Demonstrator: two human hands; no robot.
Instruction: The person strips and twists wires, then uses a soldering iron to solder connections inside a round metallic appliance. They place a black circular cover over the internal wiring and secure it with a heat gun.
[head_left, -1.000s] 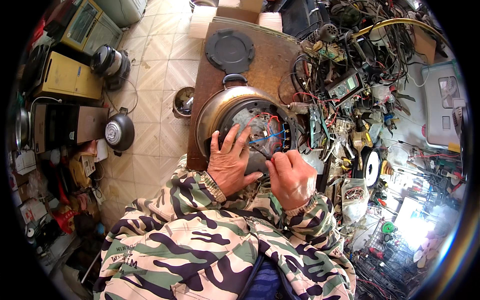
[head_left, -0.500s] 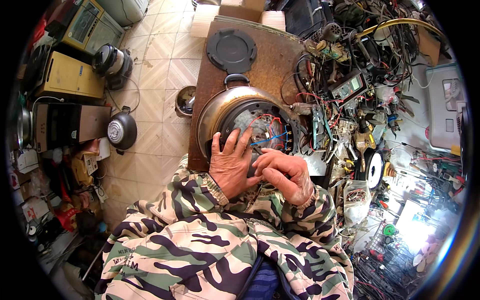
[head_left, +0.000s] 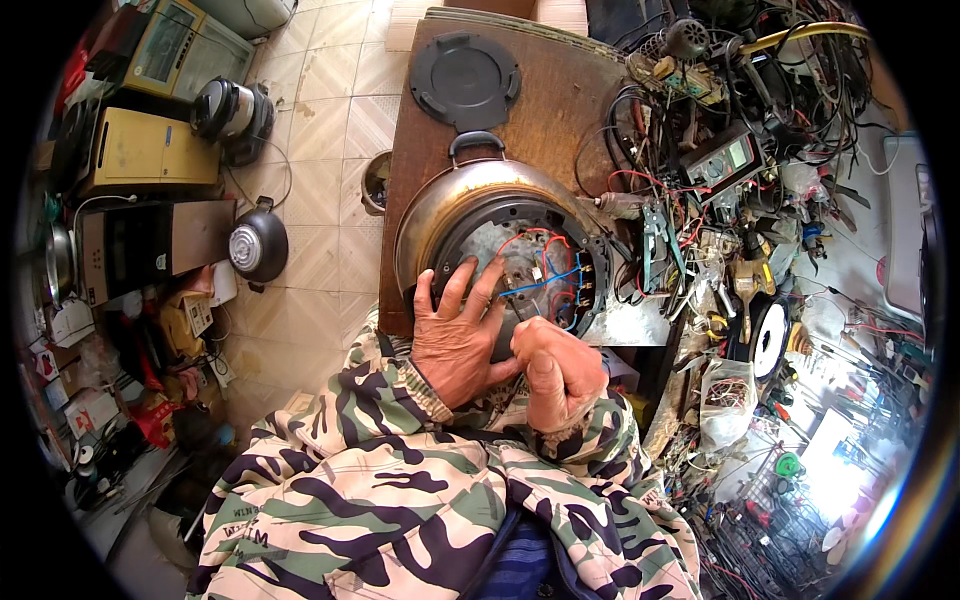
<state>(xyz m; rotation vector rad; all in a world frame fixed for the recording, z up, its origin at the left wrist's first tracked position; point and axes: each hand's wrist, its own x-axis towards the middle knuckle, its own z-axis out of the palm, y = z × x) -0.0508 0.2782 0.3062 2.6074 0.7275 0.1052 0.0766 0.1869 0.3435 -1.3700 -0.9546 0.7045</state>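
Pale patterned tiles (head_left: 305, 285) filled the left-centre of the frame, and a brown wooden tabletop (head_left: 570, 110) ran from top centre down to the middle, with a heap of cables and tools crowding the right side. A black round cover (head_left: 465, 78) lay at upper centre, apart from the hands.

The round metal appliance (head_left: 425, 215) sat in the centre of the frame, its side handle (head_left: 476, 146) toward the top and its black-ringed opening facing up. Being round, the body showed no long axis; the blue wire (head_left: 545, 281) inside slanted from near the left fingertips up to the terminals at right.

The left hand (head_left: 455, 335) lay with fingers spread, pointing upward in the frame, over the lower left of the opening. The right hand (head_left: 560, 370) was curled closed at its lower edge, just beside the left thumb; whether it gripped anything could not be told. From that fist the terminals lay up and slightly right, so the right hand was the nearer to them.
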